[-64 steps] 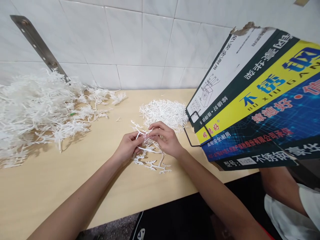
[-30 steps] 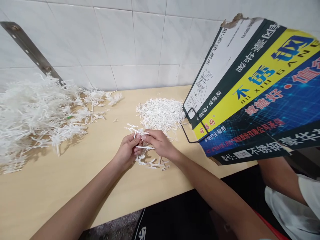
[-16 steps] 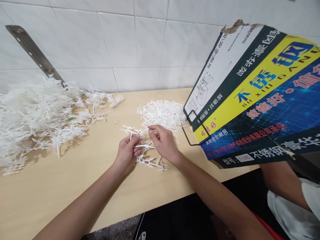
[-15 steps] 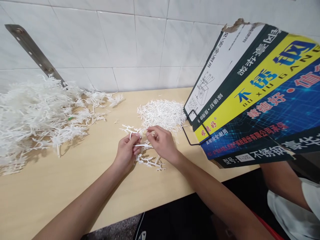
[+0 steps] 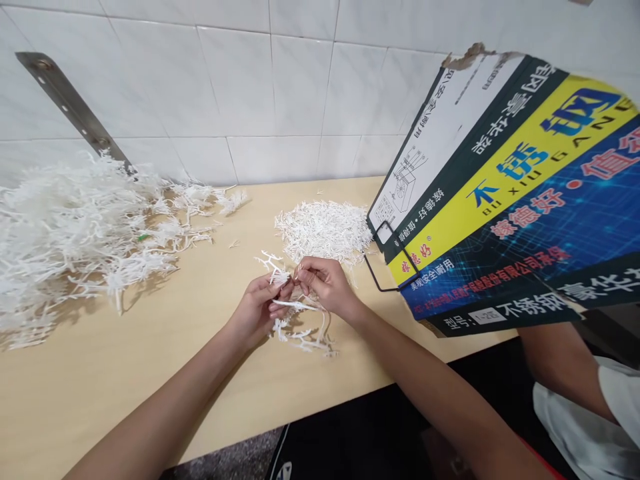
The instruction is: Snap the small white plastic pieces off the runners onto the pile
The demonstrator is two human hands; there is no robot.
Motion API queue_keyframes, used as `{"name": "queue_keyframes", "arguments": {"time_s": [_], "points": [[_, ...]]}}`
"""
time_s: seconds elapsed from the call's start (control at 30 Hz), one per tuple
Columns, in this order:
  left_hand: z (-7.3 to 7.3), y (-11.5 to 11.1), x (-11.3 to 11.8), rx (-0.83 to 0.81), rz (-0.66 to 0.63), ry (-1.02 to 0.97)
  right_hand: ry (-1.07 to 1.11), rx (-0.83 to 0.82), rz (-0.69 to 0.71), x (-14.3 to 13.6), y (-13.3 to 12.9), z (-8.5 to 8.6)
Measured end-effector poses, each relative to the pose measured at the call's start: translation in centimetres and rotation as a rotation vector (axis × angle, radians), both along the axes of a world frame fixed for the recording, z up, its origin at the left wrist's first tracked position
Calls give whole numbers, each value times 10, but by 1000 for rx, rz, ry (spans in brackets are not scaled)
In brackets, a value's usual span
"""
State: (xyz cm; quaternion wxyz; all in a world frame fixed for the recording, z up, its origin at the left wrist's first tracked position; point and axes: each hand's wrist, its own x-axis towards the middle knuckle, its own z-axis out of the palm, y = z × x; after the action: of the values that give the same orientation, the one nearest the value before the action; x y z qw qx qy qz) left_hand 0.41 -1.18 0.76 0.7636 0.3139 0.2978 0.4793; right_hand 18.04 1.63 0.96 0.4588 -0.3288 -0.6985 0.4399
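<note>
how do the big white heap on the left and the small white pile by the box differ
The big heap holds long, branching pieces; the small pile holds short, thin bits. The big heap spreads wide and loose, while the small pile is compact and low. A green speck shows in the big heap; none shows in the small pile. Both are white and lie on the table.

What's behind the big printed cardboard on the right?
Tiled wall shows past the torn top edge of the cardboard, and another person's arm sticks out below. Whatever else is directly behind is covered.
</note>
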Motion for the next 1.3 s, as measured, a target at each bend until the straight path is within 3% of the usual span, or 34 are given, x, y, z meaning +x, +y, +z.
{"name": "queue_keyframes", "arguments": {"time_s": [0.1,0.2,0.27,0.43,0.73,0.87,0.97,1.13,1.3], "points": [[2,1,2,-27,61,15,5,-48,-153,0,4,0],[2,3,5,-27,188,76,-119,80,-446,-1,3,1],[0,4,6,-2,263,117,-211,193,-508,-4,-2,2],[-5,3,6,48,337,215,-325,369,-416,-13,-11,-1],[0,-3,10,100,341,363,-263,299,-237,-12,-5,-4],[1,-5,12,34,283,240,-288,293,-164,-8,-5,-3],[1,-4,10,-54,144,89,-284,240,-99,-5,-4,-2],[2,0,4,-97,-44,-64,-64,-52,69,-6,-7,1],[6,0,0,-170,-69,-152,140,-122,196,-4,-5,2]]}}
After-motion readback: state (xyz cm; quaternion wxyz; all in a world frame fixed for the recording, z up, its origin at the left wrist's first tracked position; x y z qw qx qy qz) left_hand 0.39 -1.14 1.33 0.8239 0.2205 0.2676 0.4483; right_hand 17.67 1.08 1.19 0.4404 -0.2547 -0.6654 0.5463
